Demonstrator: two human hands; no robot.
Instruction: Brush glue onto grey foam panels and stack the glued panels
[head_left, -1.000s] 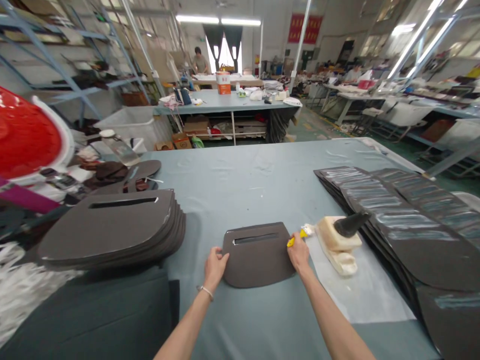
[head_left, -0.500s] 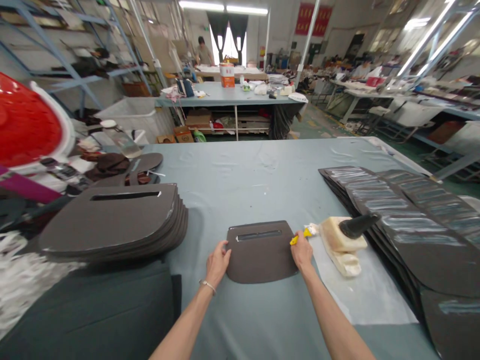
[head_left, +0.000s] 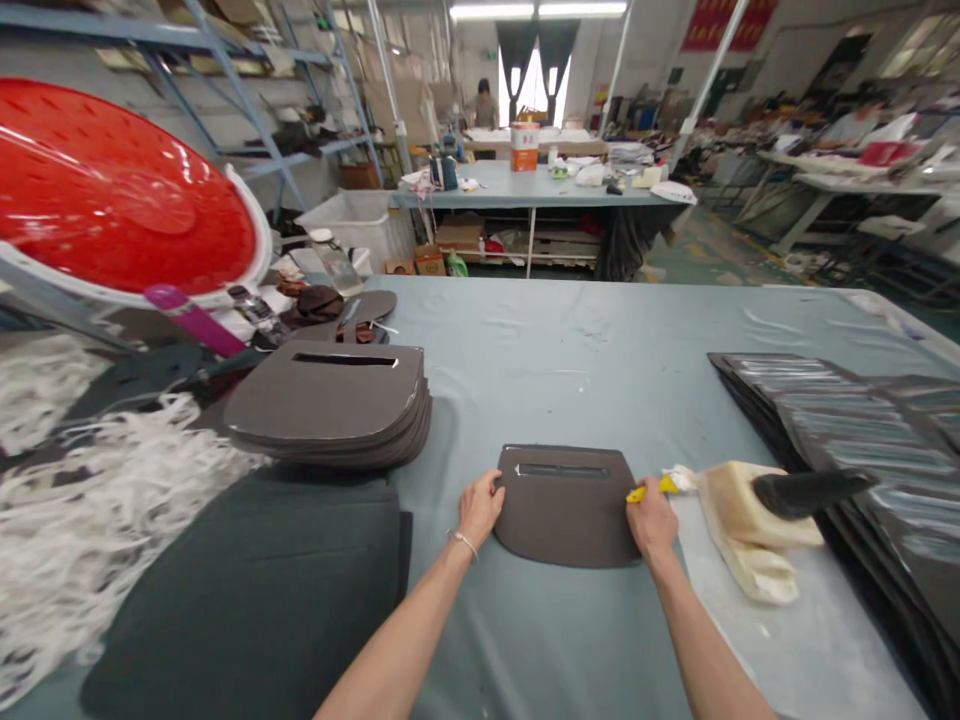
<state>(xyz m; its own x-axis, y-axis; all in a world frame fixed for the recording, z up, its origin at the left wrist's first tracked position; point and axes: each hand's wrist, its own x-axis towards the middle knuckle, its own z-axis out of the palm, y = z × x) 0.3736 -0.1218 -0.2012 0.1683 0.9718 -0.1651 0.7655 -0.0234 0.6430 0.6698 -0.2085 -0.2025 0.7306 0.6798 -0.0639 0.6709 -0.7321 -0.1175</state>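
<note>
A dark brown slotted panel (head_left: 566,505) lies flat on the grey table (head_left: 570,340) in front of me. My left hand (head_left: 480,507) is closed on its left edge, thumb on top. My right hand (head_left: 651,520) rests at the panel's right edge, closed on a small yellow tool (head_left: 646,490) that pokes out to the right. Just right of that hand sits a cream glue container (head_left: 746,525) with a black nozzle (head_left: 810,492).
A stack of like brown panels (head_left: 334,400) is at the left, and glue-streaked panels (head_left: 847,420) are fanned out at the right. A dark cloth (head_left: 247,590) covers the near left; white shredded strips (head_left: 82,500) and a red basket (head_left: 120,200) sit beyond. A person stands at a far table.
The view has swung left, so the panel, hands and glue container sit further right in the picture. Both hands keep their hold on the panel's edges.
</note>
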